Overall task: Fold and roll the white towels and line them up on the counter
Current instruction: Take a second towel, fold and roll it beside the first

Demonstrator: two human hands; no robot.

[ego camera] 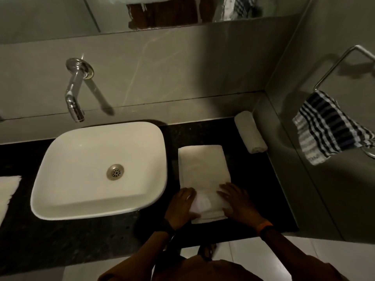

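Grip: left hand and right hand flat, fingers spread, pressing folded towel near end | worktop | rolled towel at 1 o'clock by wall | sink at 9 o'clock, holding nothing

Soft cloth towel; glossy basin; polished chrome faucet.

A bathroom, by all signs: white rounded-square ceramic vessel basin on a dark speckled stone counter; curved chrome spout mounted on pale tiled wall; mirror above. Chrome towel ring on the side wall, holding a blue-and-white checked cloth; rolled white towel in the counter's corner.
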